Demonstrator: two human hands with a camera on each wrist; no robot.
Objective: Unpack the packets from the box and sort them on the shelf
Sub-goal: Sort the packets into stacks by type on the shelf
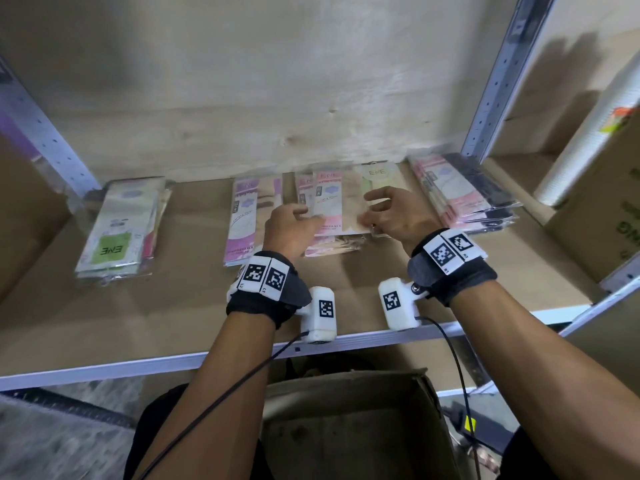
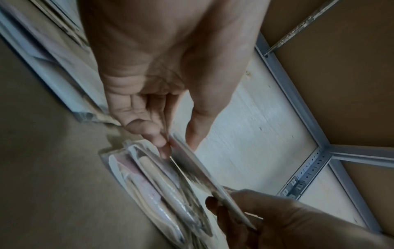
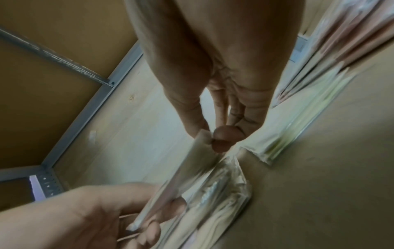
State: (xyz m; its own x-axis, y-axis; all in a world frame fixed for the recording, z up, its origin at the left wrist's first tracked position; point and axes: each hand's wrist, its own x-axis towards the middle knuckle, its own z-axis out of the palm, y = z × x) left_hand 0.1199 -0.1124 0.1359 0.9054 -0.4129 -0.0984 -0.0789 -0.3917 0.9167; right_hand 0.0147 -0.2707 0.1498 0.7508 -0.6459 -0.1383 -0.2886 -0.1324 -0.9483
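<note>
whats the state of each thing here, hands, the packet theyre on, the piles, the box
left hand: pinches the left edge of the held packet
right hand: pinches its right edge
held packet: lifted above the middle pile
middle pile: lying flat on the shelf
green pile: flat, far left
pink pile: flat
pink and black pile: fanned, far right
box: open, below the shelf

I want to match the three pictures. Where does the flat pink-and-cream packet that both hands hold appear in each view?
Head: the flat pink-and-cream packet is in the upper centre, between the left hand and right hand.
Left wrist: edge-on, blurred, running diagonally in the lower centre.
Right wrist: edge-on, centre to lower left.
Shared landmark: the pale wooden back board.
</note>
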